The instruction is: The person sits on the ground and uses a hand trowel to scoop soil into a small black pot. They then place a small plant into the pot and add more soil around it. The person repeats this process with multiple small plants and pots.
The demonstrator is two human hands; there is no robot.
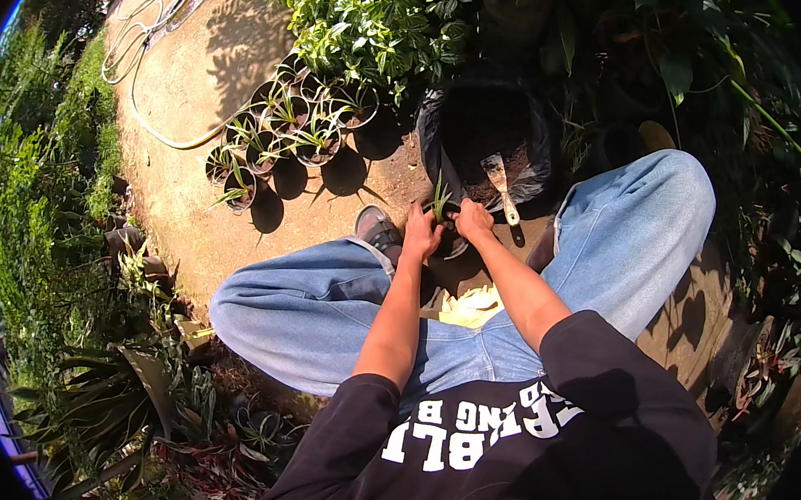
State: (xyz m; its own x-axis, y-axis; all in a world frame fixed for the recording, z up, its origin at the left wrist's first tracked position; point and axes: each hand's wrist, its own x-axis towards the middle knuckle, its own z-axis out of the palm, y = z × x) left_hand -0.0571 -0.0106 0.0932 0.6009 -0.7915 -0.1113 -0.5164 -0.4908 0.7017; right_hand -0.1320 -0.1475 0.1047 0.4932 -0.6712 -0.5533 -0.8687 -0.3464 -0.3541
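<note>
Between my knees, my left hand (421,232) and my right hand (473,219) grip a small dark plant pot (445,211) from both sides, with their fingers curled at its rim. A young plant with narrow, striped green leaves (439,192) stands up from it. The pot's lower part is in shade, and a round dark shape just below it is hard to make out. Just beyond my right hand, a trowel (498,179) with a pale, worn handle lies in a black plastic-lined container (429,124) of dark soil (491,137), its handle end over the near edge.
Several potted spider-like plants (315,138) stand grouped on the sunlit ground at the far left. Behind them runs a pale hose (162,137). A leafy bush (371,24) borders the container. Yellow cloth (467,307) lies between my legs. Dense greenery lines both sides.
</note>
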